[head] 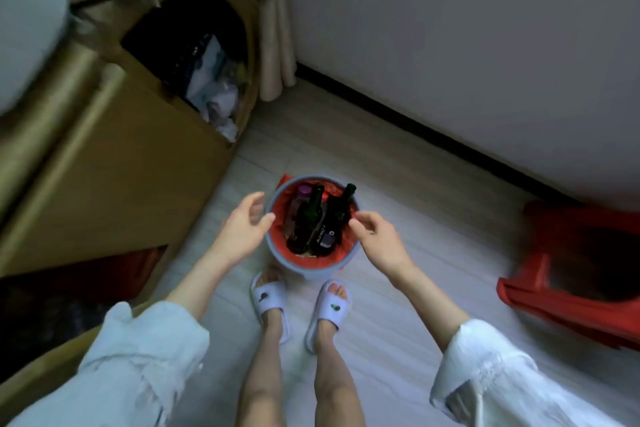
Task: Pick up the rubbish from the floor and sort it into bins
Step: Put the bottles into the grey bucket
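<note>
Two dark bottles (313, 218) upright in one grey bin (311, 270), between two hands (242, 229).

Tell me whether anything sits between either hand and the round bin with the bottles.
Nothing visible does. The left hand hovers open at the left rim of the grey bin, and the right hand is at its right rim. The two dark bottles stand inside, on the red liner, clear of both hands.

pale blue sleeves (138, 350), white slippers (272, 302).
</note>
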### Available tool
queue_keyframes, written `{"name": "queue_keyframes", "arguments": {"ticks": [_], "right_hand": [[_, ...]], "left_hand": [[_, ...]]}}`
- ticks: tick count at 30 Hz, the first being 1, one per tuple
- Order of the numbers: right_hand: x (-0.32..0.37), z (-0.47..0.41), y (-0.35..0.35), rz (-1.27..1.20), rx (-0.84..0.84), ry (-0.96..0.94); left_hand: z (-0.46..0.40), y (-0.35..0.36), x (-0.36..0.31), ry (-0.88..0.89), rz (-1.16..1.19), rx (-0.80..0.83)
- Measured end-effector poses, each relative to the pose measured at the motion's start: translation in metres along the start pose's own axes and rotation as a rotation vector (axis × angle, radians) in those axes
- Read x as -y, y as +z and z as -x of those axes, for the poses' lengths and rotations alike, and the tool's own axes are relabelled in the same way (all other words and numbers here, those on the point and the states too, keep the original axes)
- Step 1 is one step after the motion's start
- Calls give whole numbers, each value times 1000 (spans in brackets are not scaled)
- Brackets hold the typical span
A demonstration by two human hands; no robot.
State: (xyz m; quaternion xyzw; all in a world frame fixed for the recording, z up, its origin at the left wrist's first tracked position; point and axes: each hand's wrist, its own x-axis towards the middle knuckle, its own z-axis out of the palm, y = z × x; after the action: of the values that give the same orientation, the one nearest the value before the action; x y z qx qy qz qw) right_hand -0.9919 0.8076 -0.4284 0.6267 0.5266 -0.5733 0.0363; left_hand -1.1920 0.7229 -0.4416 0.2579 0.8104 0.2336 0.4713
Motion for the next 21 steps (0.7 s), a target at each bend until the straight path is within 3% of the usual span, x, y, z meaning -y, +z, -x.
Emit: {"name": "queue_keyframes", "arguments": {"ticks": [4, 9, 15, 21], "right_hand": [[55, 89, -12, 31, 15, -134], [97, 166, 12, -43, 71, -207], [143, 234, 81, 41, 173, -324], [211, 270, 182, 185, 237, -463]], "left_hand": [[86, -45, -37, 47, 115, -76], [186, -86, -30, 83, 238, -155], [270, -162, 28, 24, 330, -387], [298, -254, 105, -17, 432, -535]]}}
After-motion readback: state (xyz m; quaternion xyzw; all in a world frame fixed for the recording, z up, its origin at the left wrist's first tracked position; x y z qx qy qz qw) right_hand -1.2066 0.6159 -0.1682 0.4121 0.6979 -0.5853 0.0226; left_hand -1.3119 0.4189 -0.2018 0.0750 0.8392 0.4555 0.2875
